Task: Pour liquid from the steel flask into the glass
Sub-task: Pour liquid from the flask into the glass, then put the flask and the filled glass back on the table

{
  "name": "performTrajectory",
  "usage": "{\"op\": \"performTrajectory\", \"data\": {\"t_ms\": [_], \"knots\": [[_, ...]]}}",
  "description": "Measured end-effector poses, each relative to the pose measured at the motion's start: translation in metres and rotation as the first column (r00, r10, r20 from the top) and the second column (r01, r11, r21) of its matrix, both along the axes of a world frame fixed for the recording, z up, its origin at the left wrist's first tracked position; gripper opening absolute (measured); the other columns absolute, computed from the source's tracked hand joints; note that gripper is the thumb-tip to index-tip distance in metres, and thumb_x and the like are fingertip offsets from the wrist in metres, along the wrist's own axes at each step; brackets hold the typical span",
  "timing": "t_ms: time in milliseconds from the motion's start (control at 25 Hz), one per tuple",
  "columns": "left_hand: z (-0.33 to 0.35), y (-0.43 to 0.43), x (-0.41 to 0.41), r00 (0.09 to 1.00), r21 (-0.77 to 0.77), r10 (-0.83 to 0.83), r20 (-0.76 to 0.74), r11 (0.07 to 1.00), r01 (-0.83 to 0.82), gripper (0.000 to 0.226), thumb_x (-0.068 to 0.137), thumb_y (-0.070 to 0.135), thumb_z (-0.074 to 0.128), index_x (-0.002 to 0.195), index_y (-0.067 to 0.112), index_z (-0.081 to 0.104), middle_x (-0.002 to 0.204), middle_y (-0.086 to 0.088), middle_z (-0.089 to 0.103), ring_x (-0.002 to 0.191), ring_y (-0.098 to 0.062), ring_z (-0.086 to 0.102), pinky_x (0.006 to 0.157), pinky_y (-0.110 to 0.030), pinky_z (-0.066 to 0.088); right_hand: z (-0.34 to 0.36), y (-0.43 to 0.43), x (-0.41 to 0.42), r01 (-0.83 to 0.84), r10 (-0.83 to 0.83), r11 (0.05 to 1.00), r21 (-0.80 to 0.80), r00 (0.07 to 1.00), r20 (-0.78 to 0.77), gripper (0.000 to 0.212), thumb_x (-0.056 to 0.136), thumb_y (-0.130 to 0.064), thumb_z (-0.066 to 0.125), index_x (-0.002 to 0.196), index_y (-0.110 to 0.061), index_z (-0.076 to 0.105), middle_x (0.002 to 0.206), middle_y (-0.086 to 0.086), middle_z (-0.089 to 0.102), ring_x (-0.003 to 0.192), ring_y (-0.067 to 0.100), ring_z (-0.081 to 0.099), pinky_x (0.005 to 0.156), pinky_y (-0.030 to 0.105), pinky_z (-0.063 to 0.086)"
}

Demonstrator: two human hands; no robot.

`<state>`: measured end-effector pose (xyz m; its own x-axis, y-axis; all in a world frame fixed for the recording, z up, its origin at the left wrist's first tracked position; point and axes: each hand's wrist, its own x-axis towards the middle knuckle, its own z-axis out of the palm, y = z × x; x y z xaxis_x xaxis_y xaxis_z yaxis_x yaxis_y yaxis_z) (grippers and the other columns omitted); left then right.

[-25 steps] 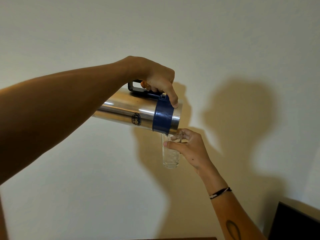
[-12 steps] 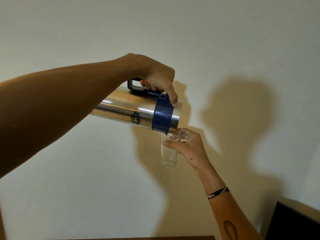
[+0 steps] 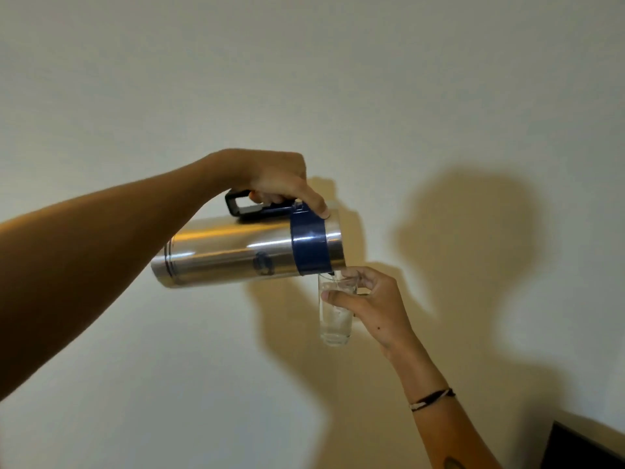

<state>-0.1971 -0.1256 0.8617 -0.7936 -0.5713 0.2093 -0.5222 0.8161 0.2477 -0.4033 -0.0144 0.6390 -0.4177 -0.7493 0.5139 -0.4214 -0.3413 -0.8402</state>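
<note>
Left hand (image 3: 280, 179) grips the black handle of my tipped, cylindrical steel flask with a blue band (image 3: 250, 250), its mouth touching the tall clear glass (image 3: 334, 319).
Right hand (image 3: 372, 306) clasps that glass; I judge it partly filled, pouring unfinished.

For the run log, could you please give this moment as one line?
phase: pouring | left hand: grips steel flask handle, tilted | right hand: holds glass under spout | glass: partly filled

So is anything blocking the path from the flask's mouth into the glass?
Nothing visible. The flask, tipped by the left hand, has its mouth right over the open rim of the glass; the right hand grips the side.
</note>
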Motion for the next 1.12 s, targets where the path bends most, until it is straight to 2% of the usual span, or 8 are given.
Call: {"op": "performTrajectory", "data": {"t_ms": [80, 200, 320, 440, 680, 800, 960, 1120], "knots": [[-0.017, -0.010, 0.019, 0.988, 0.073, -0.009, -0.155, 0.997, 0.021, 0.058, 0.081, 0.063, 0.081, 0.050, 0.021, 0.059, 0.043, 0.005, 0.040, 0.037, -0.016, 0.032, 0.041, -0.022, 0.030, 0.007, 0.001, -0.003, 0.005, -0.005, 1.000, 0.002, 1.000, 0.017, 0.061, 0.056, -0.041, 0.101, 0.111, -0.026, 0.079, 0.111, -0.002, 0.081, 0.105, 0.014, 0.078, 0.100, 0.047, 0.064], [-0.050, -0.021, 0.043, 0.916, 0.221, 0.019, -0.400, 0.972, 0.076, 0.061, 0.089, 0.050, 0.080, 0.041, 0.021, 0.056, 0.040, 0.007, 0.039, 0.033, -0.011, 0.032, 0.037, -0.019, 0.030, 0.018, 0.002, -0.007, 0.006, -0.006, 1.000, 0.001, 1.000, 0.025, 0.055, 0.064, -0.029, 0.104, 0.112, -0.024, 0.078, 0.111, -0.001, 0.081, 0.105, 0.016, 0.078, 0.097, 0.044, 0.064], [-0.080, -0.026, 0.060, 0.787, 0.384, 0.135, -0.602, 0.913, 0.137, 0.065, 0.080, 0.050, 0.087, 0.039, 0.024, 0.044, 0.041, 0.007, 0.030, 0.035, -0.012, 0.025, 0.036, -0.020, 0.024, 0.030, 0.003, -0.005, 0.009, -0.008, 1.000, -0.005, 1.000, 0.010, 0.054, 0.067, -0.025, 0.104, 0.114, -0.020, 0.078, 0.112, 0.000, 0.080, 0.105, 0.019, 0.078, 0.088, 0.039, 0.064], [-0.097, -0.025, 0.072, 0.655, 0.479, 0.239, -0.717, 0.852, 0.213, 0.062, 0.068, 0.055, 0.090, 0.037, 0.025, 0.045, 0.041, 0.010, 0.026, 0.035, -0.010, 0.019, 0.035, -0.019, 0.020, 0.053, 0.006, -0.005, -0.027, 0.027, 1.000, 0.000, 0.999, 0.038, 0.053, 0.071, -0.019, 0.102, 0.118, -0.013, 0.078, 0.114, 0.006, 0.082, 0.100, 0.025, 0.083, 0.074, 0.033, 0.066], [-0.112, -0.022, 0.087, 0.440, 0.520, 0.332, -0.834, 0.740, 0.427, 0.054, 0.075, 0.056, 0.076, 0.041, 0.029, 0.044, 0.038, 0.012, 0.030, 0.029, -0.006, 0.022, 0.030, -0.020, 0.024, 0.101, 0.021, -0.018, -0.050, 0.053, 0.998, -0.043, 0.994, 0.093, 0.053, 0.072, -0.018, 0.102, 0.119, -0.008, 0.079, 0.119, 0.017, 0.083, 0.101, 0.036, 0.084, 0.075, 0.037, 0.069], [-0.114, -0.017, 0.086, 0.418, 0.515, 0.337, -0.843, 0.728, 0.452, 0.057, 0.087, 0.052, 0.070, 0.040, 0.029, 0.046, 0.036, 0.013, 0.030, 0.028, -0.006, 0.023, 0.030, -0.019, 0.024, 0.109, 0.026, -0.024, -0.052, 0.056, 0.998, -0.045, 0.994, 0.092, 0.054, 0.071, -0.018, 0.102, 0.119, -0.006, 0.078, 0.121, 0.020, 0.081, 0.097, 0.038, 0.084, 0.071, 0.035, 0.070], [-0.117, -0.012, 0.085, 0.413, 0.507, 0.331, -0.848, 0.732, 0.454, 0.058, 0.090, 0.050, 0.066, 0.040, 0.030, 0.045, 0.036, 0.012, 0.031, 0.028, -0.006, 0.024, 0.030, -0.018, 0.025, 0.104, 0.031, -0.033, -0.046, 0.047, 0.999, -0.025, 0.998, 0.039, 0.052, 0.071, -0.021, 0.101, 0.117, -0.010, 0.079, 0.118, 0.016, 0.083, 0.085, 0.022, 0.086, 0.067, 0.030, 0.069], [-0.130, -0.012, 0.085, 0.420, 0.507, 0.334, -0.844, 0.753, 0.420, 0.057, 0.089, 0.049, 0.067, 0.042, 0.029, 0.041, 0.037, 0.011, 0.032, 0.029, -0.006, 0.024, 0.032, -0.019, 0.025, 0.086, 0.034, -0.036, -0.048, 0.048, 0.999, -0.002, 0.998, 0.043, 0.048, 0.072, -0.019, 0.100, 0.115, -0.012, 0.079, 0.111, 0.009, 0.086, 0.094, 0.027, 0.086, 0.072, 0.034, 0.070]]}}
